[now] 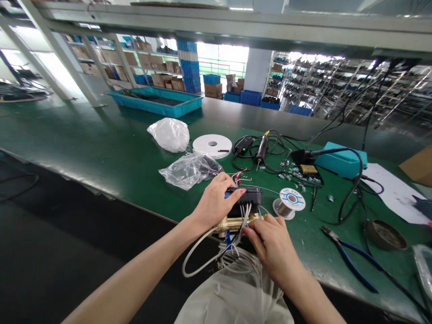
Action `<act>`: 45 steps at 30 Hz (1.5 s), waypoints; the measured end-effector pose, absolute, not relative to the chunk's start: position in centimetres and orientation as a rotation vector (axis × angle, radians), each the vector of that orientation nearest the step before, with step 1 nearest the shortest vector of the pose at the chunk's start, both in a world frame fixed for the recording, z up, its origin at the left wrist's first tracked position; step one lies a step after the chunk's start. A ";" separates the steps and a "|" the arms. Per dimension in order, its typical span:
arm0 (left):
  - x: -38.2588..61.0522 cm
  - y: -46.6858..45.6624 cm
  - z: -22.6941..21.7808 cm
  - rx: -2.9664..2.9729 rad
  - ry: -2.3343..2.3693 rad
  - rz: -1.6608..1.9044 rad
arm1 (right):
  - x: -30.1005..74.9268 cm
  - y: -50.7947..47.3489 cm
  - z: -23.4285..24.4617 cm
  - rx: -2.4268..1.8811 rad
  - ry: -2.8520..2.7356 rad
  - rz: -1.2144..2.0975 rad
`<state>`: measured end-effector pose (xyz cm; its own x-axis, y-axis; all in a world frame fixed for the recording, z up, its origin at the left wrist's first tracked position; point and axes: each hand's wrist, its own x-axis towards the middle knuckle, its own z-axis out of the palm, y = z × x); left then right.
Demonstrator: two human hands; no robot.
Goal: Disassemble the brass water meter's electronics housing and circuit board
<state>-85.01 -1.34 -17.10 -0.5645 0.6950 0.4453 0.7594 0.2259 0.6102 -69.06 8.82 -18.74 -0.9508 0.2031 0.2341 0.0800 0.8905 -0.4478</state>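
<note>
My left hand point(218, 200) is closed around the side of a black plastic housing point(251, 195), thumb on its top. Thin red and white wires point(239, 179) stick out behind the housing. Below it lies a brass pipe body point(232, 222) at the table edge. Grey cables point(245, 213) run from the housing down over the brass. My right hand point(272, 236) pinches one of these cables beside the brass body; its other fingers are partly hidden. A coil of pale cable point(241, 258) hangs below, over my lap.
A solder wire spool point(289, 202) stands right of my hands. Blue-handled cutters point(351, 258), a round dish point(386, 235) and a teal soldering station point(340, 159) lie farther right. Beyond are an electric screwdriver point(262, 148), a white reel point(212, 146), plastic bags point(184, 173) and a blue tray point(162, 108).
</note>
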 end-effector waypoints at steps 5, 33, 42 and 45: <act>-84.9 -1.2 -17.2 -1.421 -2.400 -1.229 | -69.3 8.8 -18.8 0.053 -2.768 0.523; -84.2 -0.9 -17.5 -1.393 -2.372 -1.234 | -67.4 10.9 -16.9 0.290 -2.806 0.558; -83.8 -0.8 -17.4 -1.427 -2.371 -1.260 | -66.8 9.6 -17.8 0.166 -2.848 0.379; -83.8 -0.7 -17.5 -1.385 -2.393 -1.229 | -67.1 8.4 -18.5 -0.219 -2.874 0.012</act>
<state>-83.80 -0.68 -17.53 -0.5758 0.6744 0.4621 0.7686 0.2538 0.5873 -67.10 8.40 -18.49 -0.9552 0.1498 0.2551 0.1476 0.9887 -0.0279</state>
